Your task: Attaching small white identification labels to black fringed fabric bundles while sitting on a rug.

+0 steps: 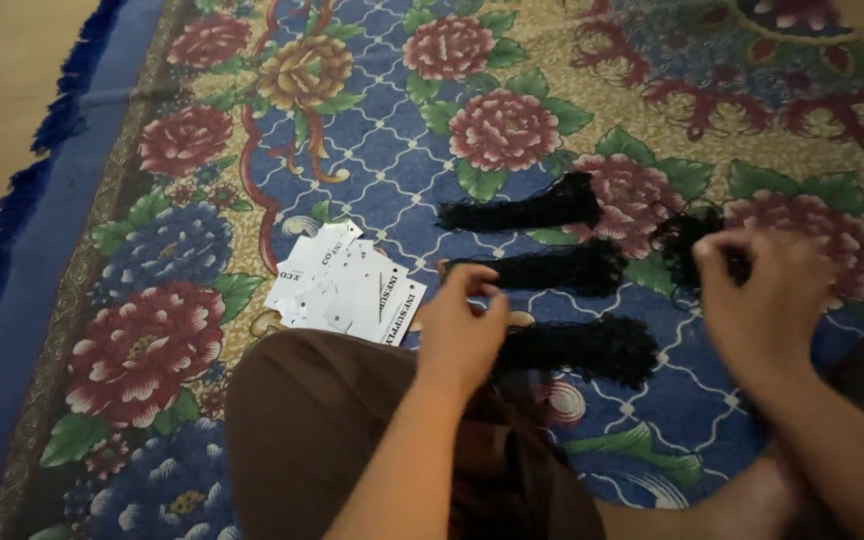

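Sitting on a flowered rug (372,140), you have four dark bundles of black string loops within reach: three lie side by side in front of you, the top one (527,210), the middle one (542,268) and the bottom one (582,350), each stretched left to right, and a fourth clump (687,245) sits to their right, under your right hand. One loose heap of white paper tags (347,290) lies to the left of the bundles, fanned and overlapping; you cannot count the tags singly. Your left hand (462,335) hovers between the middle and bottom bundles, its fingers curled in with thumb and forefinger tips drawn together at the left end of the middle bundle; whether a thread sits in that pinch is too fine to tell. Your right hand (762,300) is blurred, its fingers bunched and pressed on the fourth clump, pinching some of its black string at the fingertips. Your brown-clad knee (312,430) lies just below the tags, and a bare foot (752,500) shows at the lower right. A wooden floor (2,90) borders the rug's fringed blue edge on the left.
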